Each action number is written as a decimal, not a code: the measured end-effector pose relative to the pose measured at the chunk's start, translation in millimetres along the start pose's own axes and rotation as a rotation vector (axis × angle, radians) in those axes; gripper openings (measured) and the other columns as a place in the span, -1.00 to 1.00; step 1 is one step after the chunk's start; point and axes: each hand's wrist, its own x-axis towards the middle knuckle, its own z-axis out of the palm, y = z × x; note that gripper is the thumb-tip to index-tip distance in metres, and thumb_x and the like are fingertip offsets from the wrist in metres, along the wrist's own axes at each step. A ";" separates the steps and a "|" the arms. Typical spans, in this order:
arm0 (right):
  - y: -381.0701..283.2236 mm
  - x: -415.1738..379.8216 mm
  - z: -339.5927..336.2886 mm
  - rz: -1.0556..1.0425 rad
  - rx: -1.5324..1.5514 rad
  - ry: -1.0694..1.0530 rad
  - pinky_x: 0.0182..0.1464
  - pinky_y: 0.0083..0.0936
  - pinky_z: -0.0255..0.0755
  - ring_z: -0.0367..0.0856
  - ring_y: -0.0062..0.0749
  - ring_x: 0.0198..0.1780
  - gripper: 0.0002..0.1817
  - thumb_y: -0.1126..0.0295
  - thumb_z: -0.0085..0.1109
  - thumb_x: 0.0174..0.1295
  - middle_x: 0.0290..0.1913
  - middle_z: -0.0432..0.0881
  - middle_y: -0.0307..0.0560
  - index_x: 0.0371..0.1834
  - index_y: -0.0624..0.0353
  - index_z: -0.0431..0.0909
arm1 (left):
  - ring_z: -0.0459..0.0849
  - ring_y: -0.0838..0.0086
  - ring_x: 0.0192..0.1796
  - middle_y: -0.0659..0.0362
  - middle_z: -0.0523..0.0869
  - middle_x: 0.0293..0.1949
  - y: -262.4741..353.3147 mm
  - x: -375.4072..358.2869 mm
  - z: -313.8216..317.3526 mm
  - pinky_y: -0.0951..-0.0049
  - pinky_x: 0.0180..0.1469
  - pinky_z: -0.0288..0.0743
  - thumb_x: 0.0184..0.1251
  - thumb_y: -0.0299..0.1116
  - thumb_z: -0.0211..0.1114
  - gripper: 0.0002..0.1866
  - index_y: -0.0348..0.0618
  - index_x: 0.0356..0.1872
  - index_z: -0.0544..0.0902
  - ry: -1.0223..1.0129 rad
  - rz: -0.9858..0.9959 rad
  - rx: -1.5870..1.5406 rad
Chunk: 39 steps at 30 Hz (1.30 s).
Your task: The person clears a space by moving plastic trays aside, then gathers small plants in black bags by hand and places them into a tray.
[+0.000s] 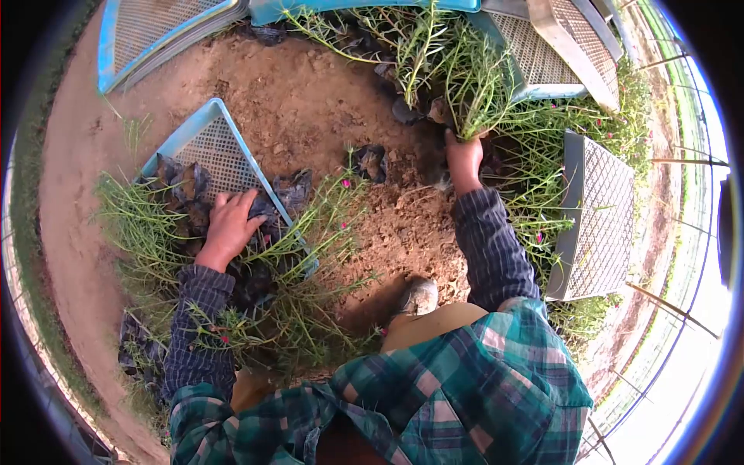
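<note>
My right hand (465, 160) is closed around the stems of a leafy green plant (479, 81) at the upper right of the bare soil. Below its leaves, black plastic grow bags (404, 111) show at the base. On the left, a blue-rimmed mesh crate (213, 147) holds several plants in black grow bags (186, 182). My left hand (229, 226) rests over the bags inside that crate, fingers stretched and thumb apart; its fingertips touch the bags near the mesh. Narrow-leaved plants with small pink flowers (345, 183) spill over the crate's near side.
Two loose black bags (370, 163) lie on the soil (302, 101) right of the crate. Stacked blue crates (159, 35) stand at the upper left, more crates (542, 46) at the upper right. A grey crate (601, 217) leans among plants on the right. My shoe (419, 296) is below centre.
</note>
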 end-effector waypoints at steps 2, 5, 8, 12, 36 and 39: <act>-44.5 -4.5 -2.4 -0.009 -0.197 0.033 0.02 -0.22 0.39 0.52 0.06 -0.01 -0.60 0.19 0.20 0.15 -0.14 0.60 0.13 -0.04 0.23 0.52 | 0.32 0.08 0.16 0.10 0.52 0.10 0.6 -3.3 1.6 0.06 0.16 0.27 0.26 -0.17 0.29 -0.44 -0.11 0.25 0.37 0.000 0.003 0.034; 1.7 -2.0 8.4 -0.020 0.009 0.053 -0.14 -0.36 0.43 0.60 -0.21 -0.21 -0.67 0.22 0.12 0.25 -0.21 0.68 0.01 -0.08 0.25 0.57 | 0.35 0.07 0.12 0.08 0.54 0.04 2.5 -4.8 -2.6 0.02 0.12 0.29 0.27 -0.14 0.29 -0.42 -0.10 0.26 0.35 0.016 0.036 0.064; -39.0 -42.9 -0.7 0.085 0.112 0.147 -0.16 -0.46 0.44 0.62 -0.34 -0.29 -0.66 0.19 0.18 0.26 -0.27 0.71 0.04 -0.15 0.30 0.64 | 0.37 0.09 0.11 0.08 0.55 0.02 -0.7 -2.9 -1.1 -0.02 0.08 0.31 0.28 -0.08 0.26 -0.43 -0.10 0.24 0.37 -0.023 -0.006 0.034; -90.4 -69.7 -5.3 -0.240 0.285 0.037 -0.16 -0.51 0.46 0.59 -0.47 -0.28 -0.72 0.32 0.25 0.23 -0.30 0.70 -0.03 -0.14 0.34 0.62 | 0.44 0.07 -0.02 0.03 0.59 -0.05 -12.5 -2.6 6.9 0.07 0.04 0.34 0.26 -0.12 0.24 -0.47 -0.16 0.18 0.42 0.106 0.038 0.026; -175.8 -132.4 45.1 -1.166 0.021 -0.939 0.15 -0.21 0.42 0.52 -0.12 0.09 -0.56 0.48 0.22 0.05 0.07 0.55 0.07 0.07 0.21 0.47 | 0.47 0.12 0.20 -0.09 0.51 0.14 -65.5 39.4 -41.6 0.29 0.28 0.27 0.31 -0.22 0.20 -0.54 -0.13 0.20 0.46 0.304 0.117 -0.704; -103.5 -80.9 14.5 -0.435 0.058 -0.492 -0.27 -0.43 0.53 0.57 -0.32 -0.30 -0.72 0.47 0.25 0.10 -0.17 0.57 0.00 -0.11 0.12 0.49 | 0.42 0.12 0.23 0.02 0.48 0.19 -40.8 36.1 -28.1 0.13 0.25 0.20 0.18 -0.14 0.31 -0.38 0.00 0.28 0.37 0.205 0.183 -0.234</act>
